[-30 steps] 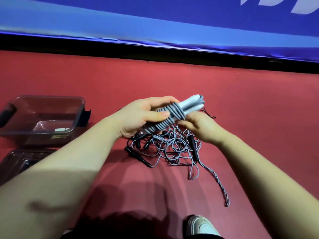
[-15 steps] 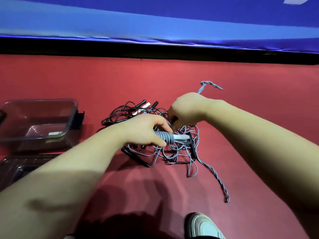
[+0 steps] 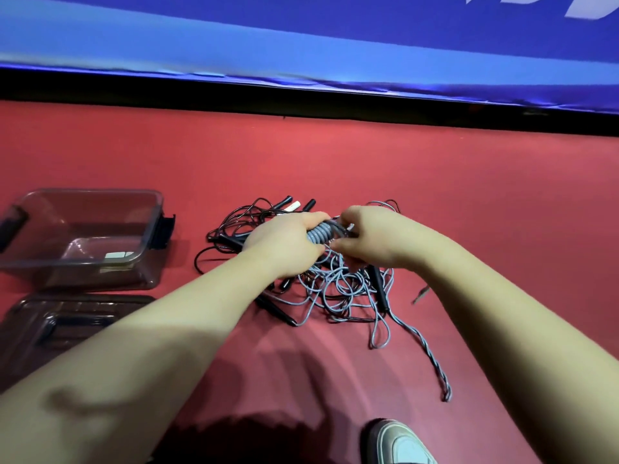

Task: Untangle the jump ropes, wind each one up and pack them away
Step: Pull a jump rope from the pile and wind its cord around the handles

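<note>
Rope [image 3: 338, 283] looks soft and floppy, best held by its wound bundle [image 3: 320, 233]. Left hand [image 3: 284, 244] grips that bundle, right hand [image 3: 375, 239] pinches the end

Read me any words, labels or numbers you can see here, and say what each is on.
No text can be read.
White marks on the blue banner, top right: cut off by the frame, unreadable.
White label at the bottom of the clear box: too small to read.
</note>
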Demonstrator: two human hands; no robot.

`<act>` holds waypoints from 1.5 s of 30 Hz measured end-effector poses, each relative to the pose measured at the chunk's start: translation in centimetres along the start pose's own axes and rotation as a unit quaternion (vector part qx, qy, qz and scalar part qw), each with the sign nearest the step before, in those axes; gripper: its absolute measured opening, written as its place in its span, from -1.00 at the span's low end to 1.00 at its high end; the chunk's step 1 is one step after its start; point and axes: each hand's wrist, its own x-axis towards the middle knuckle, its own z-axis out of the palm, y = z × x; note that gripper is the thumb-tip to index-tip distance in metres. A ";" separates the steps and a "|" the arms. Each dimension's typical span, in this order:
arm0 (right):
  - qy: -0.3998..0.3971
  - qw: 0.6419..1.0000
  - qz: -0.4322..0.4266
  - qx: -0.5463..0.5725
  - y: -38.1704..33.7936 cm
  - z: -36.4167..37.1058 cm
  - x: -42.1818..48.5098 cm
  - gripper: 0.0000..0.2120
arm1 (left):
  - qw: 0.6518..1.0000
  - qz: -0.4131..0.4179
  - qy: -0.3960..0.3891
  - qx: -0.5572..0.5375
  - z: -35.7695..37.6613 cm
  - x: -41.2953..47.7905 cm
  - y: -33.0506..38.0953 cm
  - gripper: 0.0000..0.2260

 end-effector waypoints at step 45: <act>0.220 0.863 0.073 0.448 4.0 8.6 2.3 -0.76 | 0.925 -0.042 0.074 -0.371 0.9 0.5 -0.9 -0.63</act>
